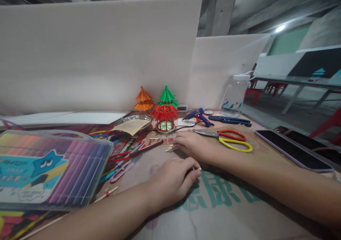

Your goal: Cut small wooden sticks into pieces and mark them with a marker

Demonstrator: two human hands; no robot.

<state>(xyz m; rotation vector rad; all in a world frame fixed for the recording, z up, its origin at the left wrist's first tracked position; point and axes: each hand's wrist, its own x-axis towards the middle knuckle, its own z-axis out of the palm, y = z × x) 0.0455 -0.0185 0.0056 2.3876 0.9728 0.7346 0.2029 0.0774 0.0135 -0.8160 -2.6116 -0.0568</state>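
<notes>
My left hand (174,179) is closed over the table, thumb and forefinger pinched on a small pale stick piece (199,169); only its end shows. Just beyond it, my right hand (190,145) reaches across from the right, fingers curled down on several short wooden sticks (169,148) whose ends poke out. Behind the hands stands a small model pavilion with a red roof (165,112), with an orange one (143,99) and a green one (167,96) at the back. Scissors (231,138) with red and yellow handles lie beside my right wrist.
A marker case (55,169) fills the left side. A blue glue gun (199,116), pliers (229,120) and a metal tray (133,121) lie toward the back. A phone (291,149) and a clear bottle (234,96) stand at right. White boards (101,55) close off the back.
</notes>
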